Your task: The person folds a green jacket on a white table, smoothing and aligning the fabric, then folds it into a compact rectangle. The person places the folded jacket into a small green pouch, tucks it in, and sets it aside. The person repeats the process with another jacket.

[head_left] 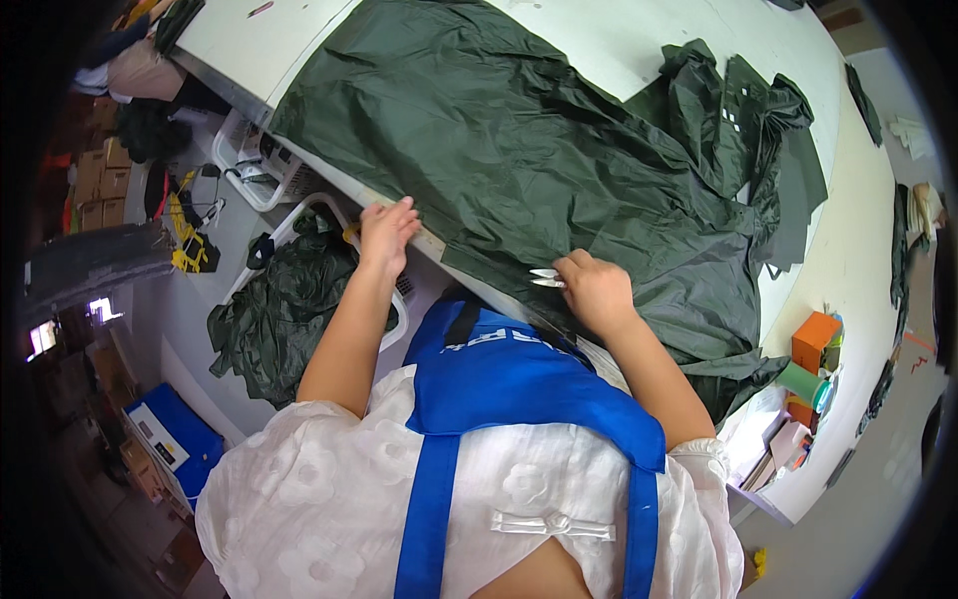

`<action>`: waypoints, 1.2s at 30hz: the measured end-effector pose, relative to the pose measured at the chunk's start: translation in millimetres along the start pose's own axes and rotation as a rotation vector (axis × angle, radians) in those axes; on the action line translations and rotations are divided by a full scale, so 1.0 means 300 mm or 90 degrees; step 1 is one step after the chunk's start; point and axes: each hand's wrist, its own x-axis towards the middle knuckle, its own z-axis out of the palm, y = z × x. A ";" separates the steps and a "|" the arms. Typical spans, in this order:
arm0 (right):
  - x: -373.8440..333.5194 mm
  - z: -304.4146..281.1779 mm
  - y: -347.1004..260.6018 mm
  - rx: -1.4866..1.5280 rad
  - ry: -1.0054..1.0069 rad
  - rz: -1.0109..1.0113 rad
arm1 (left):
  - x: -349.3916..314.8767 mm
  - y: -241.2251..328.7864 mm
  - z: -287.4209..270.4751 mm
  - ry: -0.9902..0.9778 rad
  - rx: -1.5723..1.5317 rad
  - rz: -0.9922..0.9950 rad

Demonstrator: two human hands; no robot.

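Observation:
A dark green, crinkled garment or sheet of thin fabric (469, 130) lies spread over the white table (619, 30), reaching to its near edge. My right hand (601, 295) is closed around a pair of small thread snips (544, 279). Their two pale blades point left, slightly apart, just above the fabric near the edge. My left hand (387, 236) is at the table's edge to the left, fingers loosely spread and nothing in them. It is beside the fabric; whether the fingertips touch it I cannot tell.
Below the table edge on the left, a white basket (397, 332) holds bunched dark green fabric (284, 299); another white basket (261, 195) stands behind it. A green thread cone (801, 383) and an orange box (815, 339) sit at right. Another person (145, 72) is at far left.

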 end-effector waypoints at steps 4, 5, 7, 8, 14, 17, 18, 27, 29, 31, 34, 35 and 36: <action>0.035 -0.045 0.032 0.192 0.016 0.071 | -0.006 -0.034 -0.016 -0.049 0.067 -0.024; 0.045 -0.080 0.047 0.281 -0.016 0.056 | -0.005 -0.031 -0.021 -0.073 0.009 -0.031; 0.041 -0.136 0.077 0.391 -0.039 0.092 | -0.044 0.051 0.015 -0.131 -0.102 -0.049; 0.039 -0.176 0.084 0.447 -0.072 0.130 | -0.028 0.089 0.027 -0.166 -0.158 -0.075; 0.066 -0.360 0.128 0.329 -0.335 0.210 | -0.008 0.399 0.202 -0.260 -0.017 0.245; 0.168 -0.399 -0.064 0.320 0.008 0.125 | -0.077 0.563 0.319 -0.445 0.068 0.345; 0.213 -0.365 -0.113 0.343 0.106 0.090 | -0.106 0.603 0.375 -0.510 0.108 0.370; 0.423 -0.330 -0.100 0.828 0.221 0.273 | 0.040 0.551 0.538 -0.125 0.290 0.608; 0.409 -0.314 -0.069 0.780 0.269 0.298 | -0.178 0.464 0.427 -0.388 0.041 0.390; 0.404 -0.306 -0.127 0.760 0.263 0.267 | -0.284 0.371 0.344 -0.723 0.100 0.220; 0.415 -0.278 -0.187 0.715 0.250 0.245 | -0.287 0.244 0.338 -0.557 0.005 0.178; 0.410 -0.280 -0.212 0.739 0.228 0.249 | -0.265 0.229 0.343 -0.535 0.000 0.247; 0.406 -0.274 -0.229 0.726 0.216 0.232 | -0.258 0.229 0.341 -0.538 0.011 0.263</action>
